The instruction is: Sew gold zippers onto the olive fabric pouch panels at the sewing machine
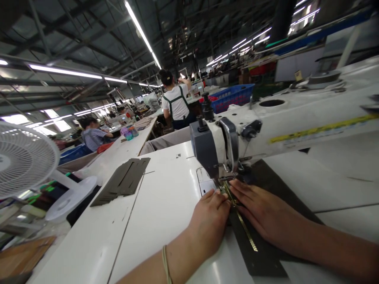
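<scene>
Zipper [246, 232], gold-toothed, lay lengthwise on a dark panel [260, 263], its far end at the foot [227, 178] of the sewing machine [213, 148] and its near end pointing toward the person. Both hands were at the work, one on each side of the teeth.

The left hand [211, 221] rested just left of the zipper, its fingers bent and close together, tips near the foot; whether they pinched anything could not be told. A thin band [166, 264] circled that wrist. The right hand [263, 209] lay over the panel on the other side, fingers stretched out and together, tips beside the foot. The panel showed beyond this hand too.

On the white table [166, 185], well to the left, sat a stack of slotted pieces [122, 181]. A white fan [26, 161] stood past the table's left edge. A yellow tape [322, 129] ran along the machine's arm. Farther off were a blue crate [235, 96] and a co-worker [177, 104] in a white shirt, seen from behind.
</scene>
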Demonstrator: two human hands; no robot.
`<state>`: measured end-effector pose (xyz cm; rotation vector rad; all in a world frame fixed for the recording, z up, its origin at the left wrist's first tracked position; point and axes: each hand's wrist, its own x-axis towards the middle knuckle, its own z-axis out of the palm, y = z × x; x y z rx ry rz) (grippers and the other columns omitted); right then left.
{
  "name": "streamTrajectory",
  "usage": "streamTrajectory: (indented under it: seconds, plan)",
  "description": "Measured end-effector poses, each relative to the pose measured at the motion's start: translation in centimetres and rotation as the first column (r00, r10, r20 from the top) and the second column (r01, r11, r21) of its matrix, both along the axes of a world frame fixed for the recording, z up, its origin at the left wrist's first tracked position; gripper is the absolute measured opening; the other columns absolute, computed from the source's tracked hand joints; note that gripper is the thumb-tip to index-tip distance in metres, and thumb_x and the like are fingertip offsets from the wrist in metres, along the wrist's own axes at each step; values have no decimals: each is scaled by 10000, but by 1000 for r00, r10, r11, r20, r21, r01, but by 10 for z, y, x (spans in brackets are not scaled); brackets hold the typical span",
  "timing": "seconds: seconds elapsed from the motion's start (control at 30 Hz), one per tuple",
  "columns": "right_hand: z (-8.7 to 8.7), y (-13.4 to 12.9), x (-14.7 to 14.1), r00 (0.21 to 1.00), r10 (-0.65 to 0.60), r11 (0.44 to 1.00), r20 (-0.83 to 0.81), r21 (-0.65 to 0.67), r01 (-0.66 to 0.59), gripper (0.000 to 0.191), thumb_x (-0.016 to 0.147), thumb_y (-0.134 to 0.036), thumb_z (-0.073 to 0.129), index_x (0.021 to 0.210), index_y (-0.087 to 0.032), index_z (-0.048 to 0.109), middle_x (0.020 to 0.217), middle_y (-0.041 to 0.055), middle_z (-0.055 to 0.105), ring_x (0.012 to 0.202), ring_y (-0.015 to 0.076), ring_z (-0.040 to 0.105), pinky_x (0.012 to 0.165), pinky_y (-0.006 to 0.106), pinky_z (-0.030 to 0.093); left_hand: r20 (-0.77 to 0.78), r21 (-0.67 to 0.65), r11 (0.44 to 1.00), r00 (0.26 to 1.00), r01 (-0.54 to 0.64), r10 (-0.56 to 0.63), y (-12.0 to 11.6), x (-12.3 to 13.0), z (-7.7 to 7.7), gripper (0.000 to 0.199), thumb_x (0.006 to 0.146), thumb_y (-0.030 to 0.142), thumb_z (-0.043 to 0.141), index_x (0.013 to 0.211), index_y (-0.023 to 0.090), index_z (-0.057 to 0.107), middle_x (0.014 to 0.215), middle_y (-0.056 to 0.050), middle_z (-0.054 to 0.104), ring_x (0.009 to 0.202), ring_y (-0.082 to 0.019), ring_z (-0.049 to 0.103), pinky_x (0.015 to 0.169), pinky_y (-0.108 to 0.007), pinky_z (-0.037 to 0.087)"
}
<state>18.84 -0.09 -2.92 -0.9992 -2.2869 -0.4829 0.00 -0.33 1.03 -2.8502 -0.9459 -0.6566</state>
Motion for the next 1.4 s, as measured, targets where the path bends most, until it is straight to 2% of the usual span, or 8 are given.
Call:
streamTrajectory:
  seconds: [0.2,0.57,0.8,1.0,1.1,1.2,1.27,1.4]
  plan:
    - [12,13,0,993,78,993,-89,-81,-85,345,927,-186,332,1122,-70,592,1066,164,660,975,230,634,902,398,510,76,-47,999,997,-24,28,7,1,0,204,881,76,439,992,136,599,1000,-107,628,983,-226,595,939,-401,517]
    - [21,30,-2,972,57,969,-226,-222,-109,255,882,-154,377,954,-169,621,945,80,684,862,201,651,826,341,524,51,-118,988,993,-96,103,19,-1,-3,177,809,47,464,838,138,613,897,-94,568,829,-207,575,753,-354,565]
    - [7,44,2,972,-72,953,-223,-303,1,197,852,-257,495,762,-197,660,858,58,707,813,210,669,715,293,547,59,20,998,997,-53,52,6,1,-3,178,807,64,476,903,133,608,914,-115,613,876,-234,601,821,-386,558]
    - [11,52,-4,977,-170,952,-126,-277,130,310,883,-185,412,711,-142,666,697,129,673,623,235,653,579,330,532,53,-3,1000,998,-28,28,10,-1,-2,178,798,76,494,907,146,616,880,-96,635,893,-226,624,891,-399,531]
    - [22,41,-1,988,-131,959,-83,-263,105,319,894,-174,400,756,-137,684,719,130,682,640,237,661,595,346,548,19,-23,999,999,-50,50,7,-4,-2,172,817,102,527,952,143,625,931,-88,663,911,-214,643,955,-414,491]
    - [25,11,9,997,32,971,-64,-233,-46,278,898,-274,462,1017,-152,682,1034,121,683,929,246,656,806,390,557,28,-57,998,999,-40,41,-5,-7,-3,182,858,128,530,1015,145,620,1028,-71,679,941,-178,653,1003,-390,457]
    - [21,-12,15,986,157,966,-61,-200,-166,399,862,-333,535,1204,-136,597,1224,122,600,1100,247,585,906,400,525,41,-65,998,999,-24,26,-12,-9,-4,191,885,138,512,1044,147,617,1094,-69,671,996,-161,640,1011,-365,453]
    - [12,-36,17,973,220,961,-75,-153,-230,405,834,-115,456,1218,-82,581,1257,143,568,1153,208,550,951,349,497,19,-13,1000,1000,7,-7,-20,-9,-6,210,903,123,464,1037,125,625,1129,-94,660,1039,-167,625,1008,-362,460]
